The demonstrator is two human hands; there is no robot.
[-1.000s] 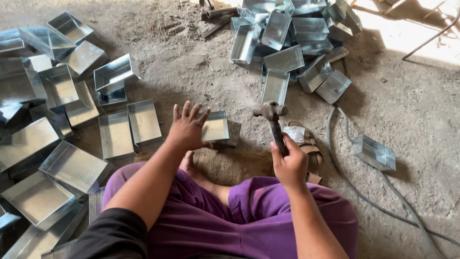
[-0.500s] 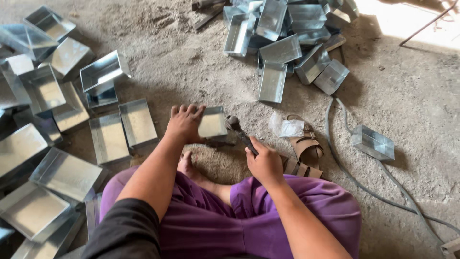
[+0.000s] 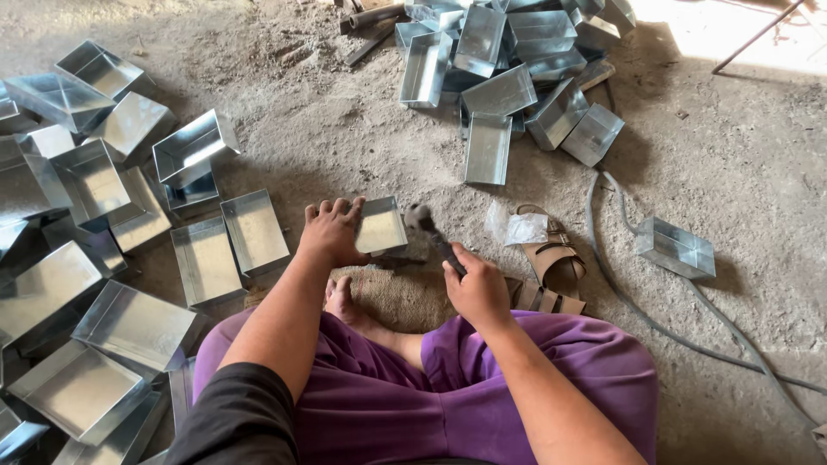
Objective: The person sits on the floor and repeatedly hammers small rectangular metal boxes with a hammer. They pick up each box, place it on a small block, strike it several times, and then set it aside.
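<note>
Your left hand (image 3: 332, 232) is clamped on the near-left edge of a small shiny rectangular sheet-metal tray (image 3: 380, 227), fingers curled over its rim, holding it tilted against the dusty concrete floor (image 3: 741, 172) just ahead of your bare foot (image 3: 343, 300). Your right hand (image 3: 475, 288) is closed around the handle of a dark metal-headed hammer (image 3: 431, 231), whose head sits at the tray's right edge, touching or just beside it. You sit cross-legged in purple trousers (image 3: 482, 387) on a patch of brown sacking (image 3: 401, 297). Just right of the hammer lie a crumpled clear plastic bag (image 3: 521, 228) and a pair of tan strapped sandals (image 3: 551, 267). A grey hose (image 3: 655, 323) curves along the floor to your right, past one lone shiny metal tray (image 3: 676, 247). To your left, many like trays lie spread, open side up, in a loose field (image 3: 129, 258); a second heap of trays (image 3: 508, 69) is piled ahead, well apart from your hands.
</note>
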